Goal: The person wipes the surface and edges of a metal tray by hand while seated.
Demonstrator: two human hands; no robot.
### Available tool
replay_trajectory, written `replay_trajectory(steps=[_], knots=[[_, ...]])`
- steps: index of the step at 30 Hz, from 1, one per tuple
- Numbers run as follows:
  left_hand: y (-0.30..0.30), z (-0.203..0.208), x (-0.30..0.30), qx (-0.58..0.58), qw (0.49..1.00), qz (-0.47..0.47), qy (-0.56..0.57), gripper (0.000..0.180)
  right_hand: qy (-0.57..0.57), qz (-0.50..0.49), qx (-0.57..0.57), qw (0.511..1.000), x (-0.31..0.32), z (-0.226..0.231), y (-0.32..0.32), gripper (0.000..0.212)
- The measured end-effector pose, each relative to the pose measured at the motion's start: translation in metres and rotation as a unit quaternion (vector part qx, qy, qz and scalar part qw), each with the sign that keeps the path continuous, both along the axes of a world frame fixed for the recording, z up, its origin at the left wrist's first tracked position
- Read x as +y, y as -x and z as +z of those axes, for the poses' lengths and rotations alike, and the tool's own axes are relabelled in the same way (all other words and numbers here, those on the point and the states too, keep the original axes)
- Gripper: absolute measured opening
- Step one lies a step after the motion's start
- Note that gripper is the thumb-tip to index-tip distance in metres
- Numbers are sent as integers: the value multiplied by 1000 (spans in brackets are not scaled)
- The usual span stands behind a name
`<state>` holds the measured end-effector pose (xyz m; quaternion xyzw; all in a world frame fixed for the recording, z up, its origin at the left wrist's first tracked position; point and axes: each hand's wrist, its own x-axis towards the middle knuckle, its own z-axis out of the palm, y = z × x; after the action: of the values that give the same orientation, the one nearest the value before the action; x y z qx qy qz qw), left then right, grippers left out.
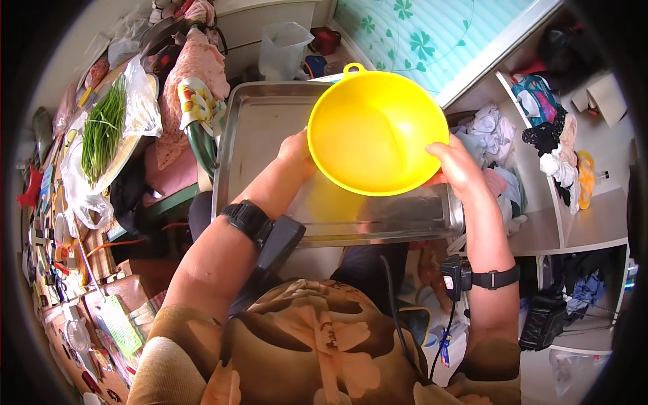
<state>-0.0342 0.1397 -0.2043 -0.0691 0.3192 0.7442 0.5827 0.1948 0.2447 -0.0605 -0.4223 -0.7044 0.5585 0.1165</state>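
Note:
Between both hands I hold a yellow plastic bowl [368, 138] with a small hanging loop on its far rim. Its mouth faces up toward me, and nothing shows inside it. My left hand [297, 148] grips the bowl's left side, with most of its fingers hidden behind the wall. At the right side, the thumb of my right hand [460, 165] presses on the rim while its fingers go underneath. Below the bowl lies a wide rectangular metal tray [266, 111]. A yellow reflection shows on the tray's shiny bottom.
Green chives [104, 128] and a white plastic bag [143, 101] lie on a crowded surface at left. A clear plastic pitcher [282, 50] stands beyond the tray. On the right, a white shelf unit [594, 219] holds clothes. A black cable [391, 297] hangs near my lap.

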Motion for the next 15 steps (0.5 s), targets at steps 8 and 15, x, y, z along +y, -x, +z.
replay_trajectory(steps=[8, 15], knots=[[9, -11, 3, -5, 998, 8, 59, 35, -46, -15, -13, 999, -10, 1, 16, 40], [2, -51, 14, 87, 994, -65, -11, 36, -71, -27, -13, 997, -10, 12, 14, 42]])
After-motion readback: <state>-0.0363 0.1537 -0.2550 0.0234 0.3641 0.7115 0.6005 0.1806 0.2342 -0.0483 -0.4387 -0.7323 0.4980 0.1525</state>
